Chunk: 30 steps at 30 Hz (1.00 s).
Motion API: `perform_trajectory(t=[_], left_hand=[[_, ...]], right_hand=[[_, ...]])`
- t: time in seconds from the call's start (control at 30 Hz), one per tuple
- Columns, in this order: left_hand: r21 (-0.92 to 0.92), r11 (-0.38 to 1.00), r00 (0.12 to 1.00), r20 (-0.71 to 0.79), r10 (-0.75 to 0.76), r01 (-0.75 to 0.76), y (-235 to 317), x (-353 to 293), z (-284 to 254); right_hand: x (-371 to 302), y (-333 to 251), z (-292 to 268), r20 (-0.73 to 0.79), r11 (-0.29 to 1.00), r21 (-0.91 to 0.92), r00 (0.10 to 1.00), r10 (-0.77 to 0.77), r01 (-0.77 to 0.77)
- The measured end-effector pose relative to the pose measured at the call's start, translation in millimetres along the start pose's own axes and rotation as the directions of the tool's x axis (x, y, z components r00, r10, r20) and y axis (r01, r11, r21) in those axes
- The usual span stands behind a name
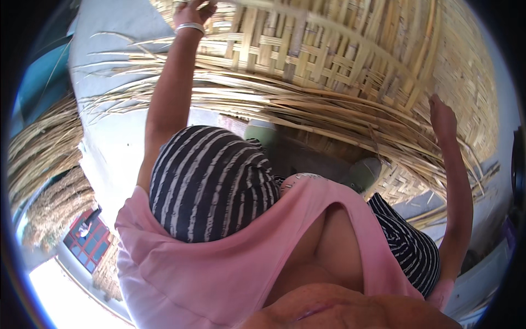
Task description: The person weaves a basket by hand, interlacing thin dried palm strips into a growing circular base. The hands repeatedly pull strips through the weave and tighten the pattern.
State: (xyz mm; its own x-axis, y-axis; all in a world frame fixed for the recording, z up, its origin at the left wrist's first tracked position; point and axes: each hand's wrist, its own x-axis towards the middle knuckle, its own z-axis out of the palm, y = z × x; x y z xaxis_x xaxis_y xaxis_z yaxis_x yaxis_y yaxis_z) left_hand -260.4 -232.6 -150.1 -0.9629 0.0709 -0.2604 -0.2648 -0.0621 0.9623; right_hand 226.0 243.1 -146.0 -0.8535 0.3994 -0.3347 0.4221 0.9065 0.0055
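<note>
A large woven mat of pale split strips (318,41), bamboo by its look, fills the top and right of the head view. One long pale bamboo strip (378,52), blurred by motion, arcs over it between my hands. My right hand (442,116) is closed around the strip's right end, above the mat's near side. At the top edge, partly cut off, my left hand (192,15) wears a bracelet and has its fingers curled at the strip's left end. Loose strips (246,90) lie in a long bundle across the near part of the mat.
My bent knees in striped trousers (211,183) and my shoes (362,172) are close to the strips. Strip ends fan out over the pale floor (118,131) on the left. Bundles of straw-like stalks (46,145) and a blue-green object (46,77) stand farther left.
</note>
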Motion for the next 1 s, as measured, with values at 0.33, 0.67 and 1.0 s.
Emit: perform_trajectory(t=[0.33, 0.67, 1.0], left_hand=[[0.498, 0.832, 0.619, 0.580, -0.529, 0.244, -18.2, -91.2, 163.6], [0.816, 0.575, 0.614, 0.486, -0.622, -0.063, -93.9, -69.8, 212.6], [0.747, 0.665, 0.580, 0.547, -0.603, -0.013, -101.7, -81.1, 194.9]], right_hand=[[17.8, 5.8, 19.1, 0.139, 0.631, 0.702, 0.933, 0.333, -0.330], [39.9, -59.1, -6.2, 0.472, 0.165, 0.846, 0.856, 0.214, -0.507], [24.5, -48.3, 32.9, 0.541, 0.211, 0.800, 0.827, 0.154, -0.562]])
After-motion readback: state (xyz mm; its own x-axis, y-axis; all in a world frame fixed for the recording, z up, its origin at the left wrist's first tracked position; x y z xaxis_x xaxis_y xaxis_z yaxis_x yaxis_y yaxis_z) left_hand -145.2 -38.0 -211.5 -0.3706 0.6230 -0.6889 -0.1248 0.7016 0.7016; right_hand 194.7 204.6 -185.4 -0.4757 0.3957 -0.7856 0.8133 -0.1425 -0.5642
